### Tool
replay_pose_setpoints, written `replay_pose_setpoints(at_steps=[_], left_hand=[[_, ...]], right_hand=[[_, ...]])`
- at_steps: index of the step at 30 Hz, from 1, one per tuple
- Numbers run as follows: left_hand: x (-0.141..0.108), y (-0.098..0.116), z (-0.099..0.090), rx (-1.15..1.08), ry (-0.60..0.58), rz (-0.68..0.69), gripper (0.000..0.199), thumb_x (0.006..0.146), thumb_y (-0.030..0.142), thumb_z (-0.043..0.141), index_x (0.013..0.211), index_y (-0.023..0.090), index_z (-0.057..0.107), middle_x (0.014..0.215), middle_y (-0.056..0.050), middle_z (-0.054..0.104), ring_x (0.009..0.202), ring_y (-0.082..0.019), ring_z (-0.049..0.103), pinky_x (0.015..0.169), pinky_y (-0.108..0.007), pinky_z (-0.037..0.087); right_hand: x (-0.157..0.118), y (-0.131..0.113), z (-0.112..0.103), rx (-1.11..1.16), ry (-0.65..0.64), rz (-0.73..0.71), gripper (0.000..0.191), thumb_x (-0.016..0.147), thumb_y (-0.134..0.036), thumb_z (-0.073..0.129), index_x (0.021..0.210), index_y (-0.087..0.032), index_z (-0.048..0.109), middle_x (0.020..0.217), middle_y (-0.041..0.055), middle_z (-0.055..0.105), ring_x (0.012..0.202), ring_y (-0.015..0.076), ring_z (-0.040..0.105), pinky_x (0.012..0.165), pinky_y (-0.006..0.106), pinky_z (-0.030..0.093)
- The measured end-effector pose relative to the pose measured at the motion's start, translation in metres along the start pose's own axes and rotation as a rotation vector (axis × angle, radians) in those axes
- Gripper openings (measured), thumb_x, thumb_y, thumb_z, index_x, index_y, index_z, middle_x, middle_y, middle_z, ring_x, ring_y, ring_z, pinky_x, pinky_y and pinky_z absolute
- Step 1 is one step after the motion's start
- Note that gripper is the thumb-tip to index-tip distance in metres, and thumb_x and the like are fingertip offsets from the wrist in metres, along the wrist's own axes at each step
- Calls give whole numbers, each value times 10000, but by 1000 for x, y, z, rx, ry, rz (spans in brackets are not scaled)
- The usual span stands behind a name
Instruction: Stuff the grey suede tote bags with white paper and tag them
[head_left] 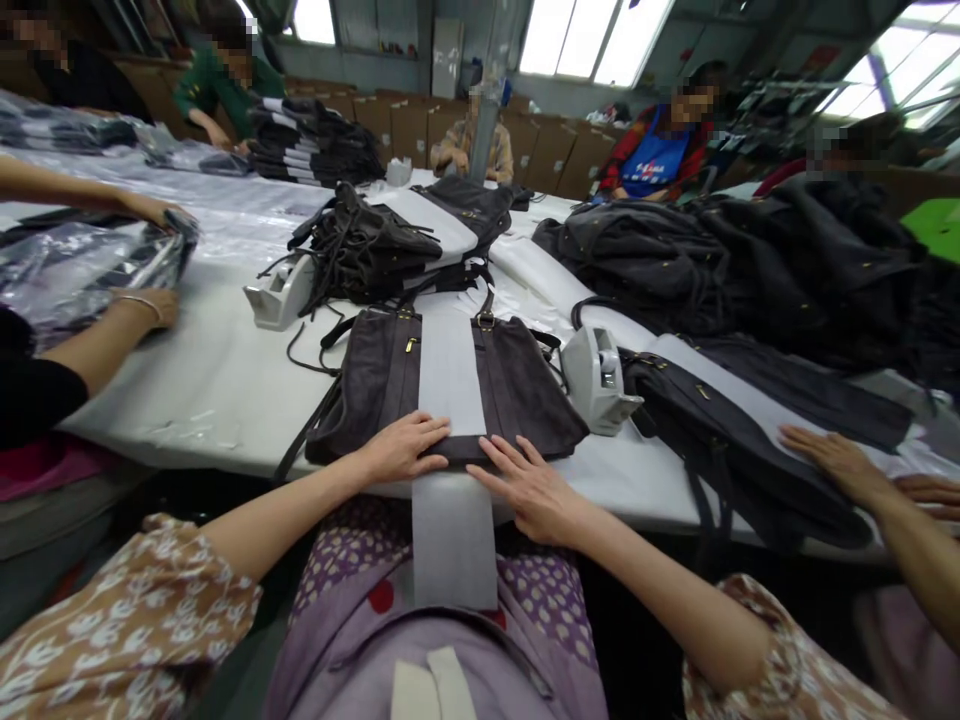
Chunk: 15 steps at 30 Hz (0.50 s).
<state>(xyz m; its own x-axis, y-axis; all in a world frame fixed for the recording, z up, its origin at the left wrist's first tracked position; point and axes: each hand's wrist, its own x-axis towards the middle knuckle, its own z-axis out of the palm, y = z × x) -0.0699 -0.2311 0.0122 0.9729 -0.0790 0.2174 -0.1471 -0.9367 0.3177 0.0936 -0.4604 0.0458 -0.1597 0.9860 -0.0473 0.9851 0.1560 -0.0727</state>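
Observation:
In front of me a dark grey handbag [517, 385] lies flat at the table's near edge, its handles pointing away. A strip of white paper [450, 370] runs down the bag's middle and hangs over the edge towards my lap. My left hand [409, 445] rests on the bag's lower left part and the strip's side, fingers stretched out. Spread flat, the fingers of my right hand [529, 490] touch the bag's bottom edge and the strip's right side. Neither hand grips anything.
Tape dispensers stand left [281, 290] and right [600, 380] of the bag. Stacked dark bags [375, 245] lie behind it, with a larger heap [750, 260] at right. Co-workers' hands handle a plastic-wrapped bag [90, 265] at left and another bag [720, 420] at right.

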Motion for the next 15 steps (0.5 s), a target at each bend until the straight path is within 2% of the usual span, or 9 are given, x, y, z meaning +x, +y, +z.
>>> replay_pose_setpoints(at_steps=[2, 4, 7, 11, 13, 15], left_hand=[[0, 3, -1, -41, 10, -10, 472, 898, 462, 469, 1246, 148, 533, 1323, -103, 524, 1108, -243, 461, 976, -386, 419], [1, 6, -2, -83, 20, -33, 437, 893, 441, 492, 1219, 156, 546, 1285, -95, 551, 1088, -232, 471, 958, -371, 430], [1, 14, -3, -122, 40, -78, 388, 892, 402, 505, 1199, 169, 555, 1224, -85, 582, 1045, -218, 487, 931, -358, 440], [1, 20, -2, -129, 55, -114, 359, 895, 370, 499, 1194, 182, 561, 1203, -82, 588, 1018, -216, 489, 924, -365, 433], [1, 20, -2, -132, 40, -126, 334, 890, 357, 501, 1167, 190, 584, 1204, -78, 583, 1016, -218, 489, 938, -370, 415], [1, 18, -1, -155, 8, -159, 306, 868, 339, 528, 1133, 211, 609, 1181, -69, 584, 1007, -215, 498, 943, -363, 401]], right_hand=[[-3, -12, 13, -107, 105, 29, 762, 753, -102, 593, 1440, -262, 304, 1517, 135, 221, 1393, 301, 169, 1095, 559, 129], [6, -18, 26, -168, 205, 27, 644, 830, -116, 546, 1419, -281, 343, 1487, 131, 298, 1378, 286, 221, 1087, 566, 159], [21, -18, 35, -147, 278, -28, 536, 899, -152, 490, 1405, -286, 373, 1437, 129, 390, 1340, 261, 310, 1085, 536, 203], [31, -8, 26, 117, 211, -13, 398, 915, -202, 474, 1309, -252, 508, 1337, 101, 518, 1249, 221, 447, 1058, 420, 293], [36, -3, 19, 288, 182, 53, 324, 906, -204, 469, 1203, -235, 593, 1233, 74, 604, 1169, 204, 522, 999, 360, 358], [42, 0, 13, 435, 210, 150, 274, 911, -220, 449, 1102, -209, 645, 1114, 61, 663, 1059, 193, 587, 927, 314, 404]])
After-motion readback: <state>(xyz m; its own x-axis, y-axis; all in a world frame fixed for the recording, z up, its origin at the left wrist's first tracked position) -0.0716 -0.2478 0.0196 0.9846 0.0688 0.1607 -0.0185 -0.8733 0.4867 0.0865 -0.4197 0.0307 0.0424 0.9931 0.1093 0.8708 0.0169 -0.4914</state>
